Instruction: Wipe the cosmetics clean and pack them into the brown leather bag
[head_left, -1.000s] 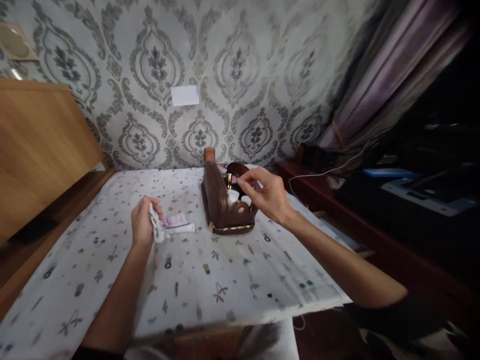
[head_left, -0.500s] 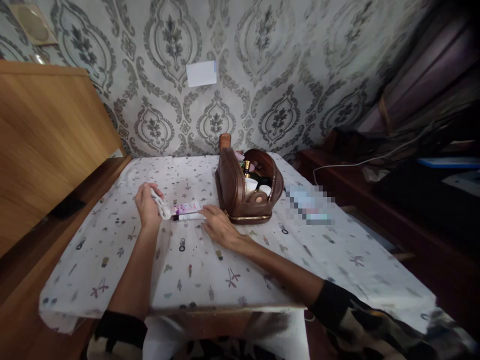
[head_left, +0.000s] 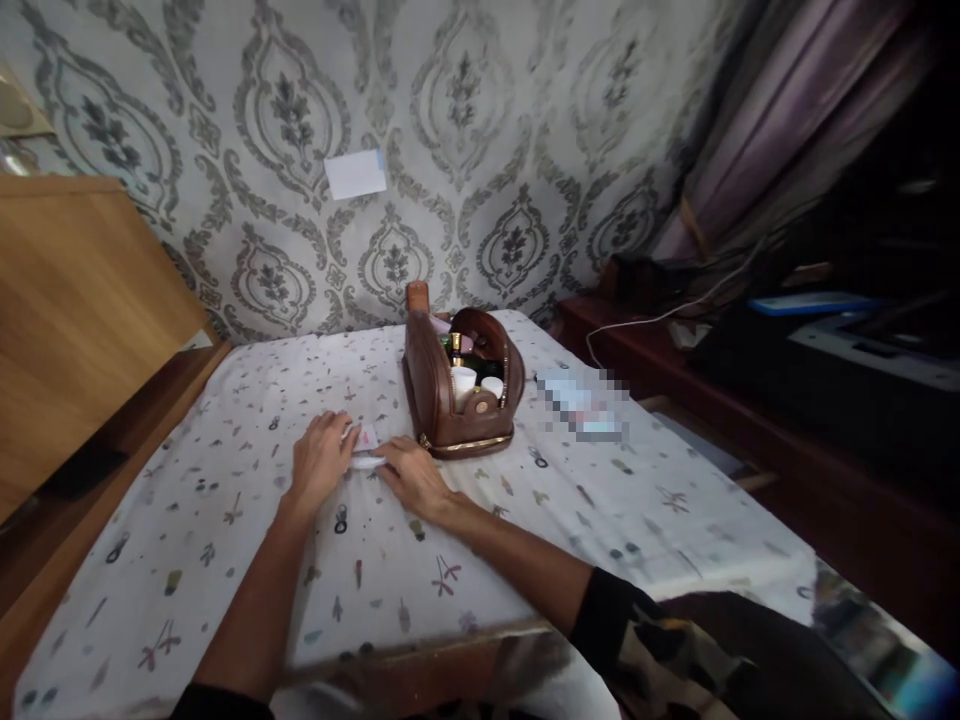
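Two slim tubes lie side by side on the patterned tablecloth, left of a brown cosmetic bag (head_left: 427, 375). The farther one is a white tube with pink print (head_left: 367, 438); the nearer is a plain white tube (head_left: 367, 463). My left hand (head_left: 322, 457) curls over their left ends, its fingers bent and closed. A bit of white shows by its fingertips, but what it holds is mostly hidden. At the right ends, my right hand (head_left: 415, 477) pinches the plain white tube with closed fingers. The bag stands unzipped, with white-capped containers and a gold-topped bottle inside.
A pixelated flat item (head_left: 581, 403) lies right of the bag on the tablecloth (head_left: 480, 545). A wooden cabinet (head_left: 90, 320) borders the left side. On the right, a dark red surface holds a white cable (head_left: 660, 318). Patterned wallpaper closes off the back.
My left hand has come right and down onto the tubes' left ends; the crumpled white thing it held is now mostly hidden. My right hand stays at their right ends. The view has shifted.
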